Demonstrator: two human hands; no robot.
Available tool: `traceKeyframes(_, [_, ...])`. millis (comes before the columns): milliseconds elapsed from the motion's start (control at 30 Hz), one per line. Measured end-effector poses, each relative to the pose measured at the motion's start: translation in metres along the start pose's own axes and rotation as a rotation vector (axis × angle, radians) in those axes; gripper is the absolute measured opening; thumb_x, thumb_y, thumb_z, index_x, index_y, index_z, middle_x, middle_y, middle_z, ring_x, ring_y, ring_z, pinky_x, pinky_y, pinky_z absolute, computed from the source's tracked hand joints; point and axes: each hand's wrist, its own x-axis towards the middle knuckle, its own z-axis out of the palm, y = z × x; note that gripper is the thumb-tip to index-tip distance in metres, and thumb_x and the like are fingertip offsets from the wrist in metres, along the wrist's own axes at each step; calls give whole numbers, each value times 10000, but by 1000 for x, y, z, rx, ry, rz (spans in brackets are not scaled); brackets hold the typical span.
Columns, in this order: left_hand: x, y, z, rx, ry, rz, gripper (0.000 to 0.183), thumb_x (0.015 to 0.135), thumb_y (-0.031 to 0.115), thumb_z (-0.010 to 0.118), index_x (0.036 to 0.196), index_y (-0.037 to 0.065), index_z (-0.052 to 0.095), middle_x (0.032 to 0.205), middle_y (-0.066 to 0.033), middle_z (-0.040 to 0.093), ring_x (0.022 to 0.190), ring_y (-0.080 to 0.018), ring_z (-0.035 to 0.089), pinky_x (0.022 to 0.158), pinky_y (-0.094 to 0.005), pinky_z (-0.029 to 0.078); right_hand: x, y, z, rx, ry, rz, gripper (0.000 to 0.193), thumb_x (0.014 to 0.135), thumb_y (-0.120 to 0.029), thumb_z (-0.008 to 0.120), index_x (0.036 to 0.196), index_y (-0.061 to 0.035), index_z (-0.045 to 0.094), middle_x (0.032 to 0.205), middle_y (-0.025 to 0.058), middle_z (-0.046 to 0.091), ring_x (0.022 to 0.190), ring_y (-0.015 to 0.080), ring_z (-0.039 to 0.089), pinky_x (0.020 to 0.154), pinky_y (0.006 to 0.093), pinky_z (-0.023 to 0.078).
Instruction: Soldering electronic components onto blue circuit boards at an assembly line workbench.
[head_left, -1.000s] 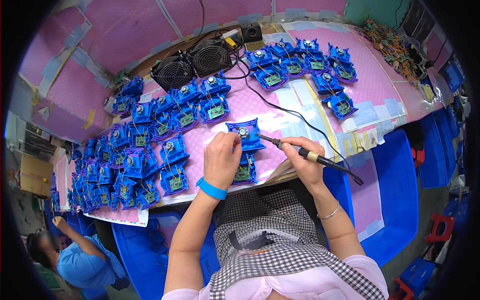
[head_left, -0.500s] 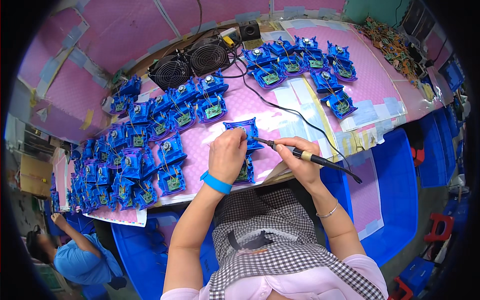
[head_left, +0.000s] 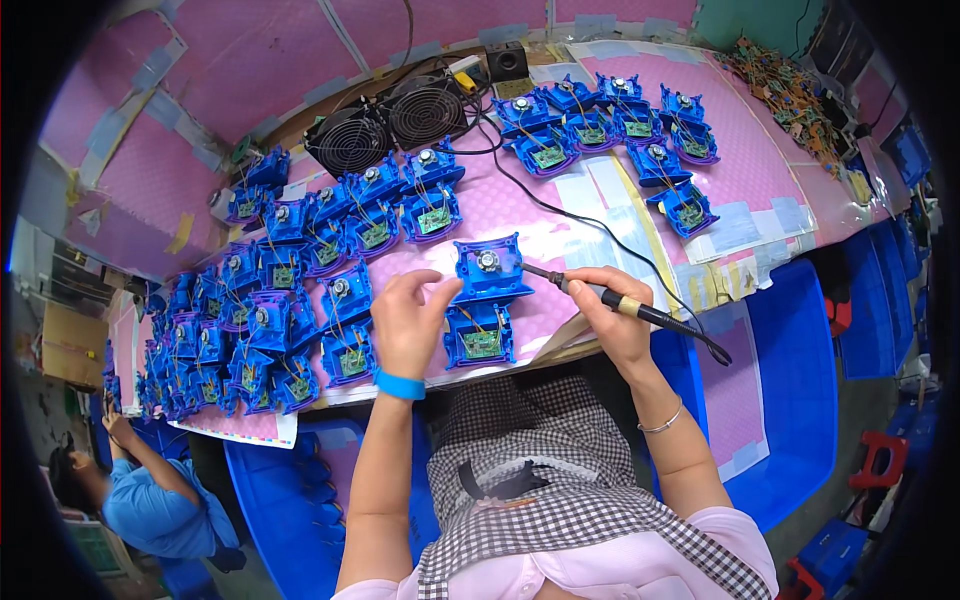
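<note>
My right hand (head_left: 618, 318) is closed around a soldering iron (head_left: 652, 316), its thin tip pointing left at the edge of a blue plastic housing half (head_left: 508, 284). A round silver part (head_left: 488, 261) sits in the middle of that half. Just below lies a matching blue half with a green circuit board (head_left: 482, 345) and thin wires. My left hand (head_left: 408, 318) is raised to the left of the pair, thumb and fingers apart, with nothing visible in it.
Many similar blue housings (head_left: 268, 318) crowd the left side, with another group (head_left: 640, 125) at the back right. Two black fans (head_left: 350, 140) stand behind. The iron's black cable (head_left: 590, 222) crosses the bench. A blue bin (head_left: 800, 400) is at right; a co-worker (head_left: 165, 505) sits at far left.
My left hand has moved left and down, off the upper housing half, uncovering the silver part. The soldering iron has shifted slightly right, away from the middle of that half.
</note>
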Motion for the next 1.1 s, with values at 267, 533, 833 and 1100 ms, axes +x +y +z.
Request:
traceKeyframes(267, [3, 0, 24, 146, 32, 99, 195, 732, 201, 778, 765, 17, 722, 698, -112, 646, 588, -207, 568, 549, -330, 427, -3, 4, 9, -82, -7, -83, 126, 791, -88, 707, 895, -22, 733, 723, 91, 679, 603, 154, 608, 553, 271, 447])
traceKeyframes(533, [2, 26, 20, -233, -135, -38, 108, 768, 100, 717, 846, 26, 726, 792, -85, 712, 646, -173, 622, 587, -298, 458, -3, 1, 8, -56, -2, -50, 138, 798, -88, 698, 906, -7, 727, 743, 90, 680, 633, 138, 609, 570, 258, 448])
traceKeyframes(833, [5, 17, 25, 2, -238, 250, 116, 772, 105, 688, 849, 31, 732, 790, -134, 688, 695, -253, 652, 615, -353, 496, -3, 1, 7, -63, -18, -63, 147, 800, -70, 690, 921, 6, 721, 745, 84, 666, 645, 121, 591, 575, 250, 435])
traceKeyframes(1100, [4, 18, 28, 30, -244, 270, 113, 768, 104, 686, 842, 32, 733, 776, -137, 679, 686, -259, 647, 606, -353, 493, -4, 0, 4, -4, 10, -43, 145, 812, -64, 678, 926, 18, 716, 717, 71, 643, 617, 111, 548, 556, 252, 407])
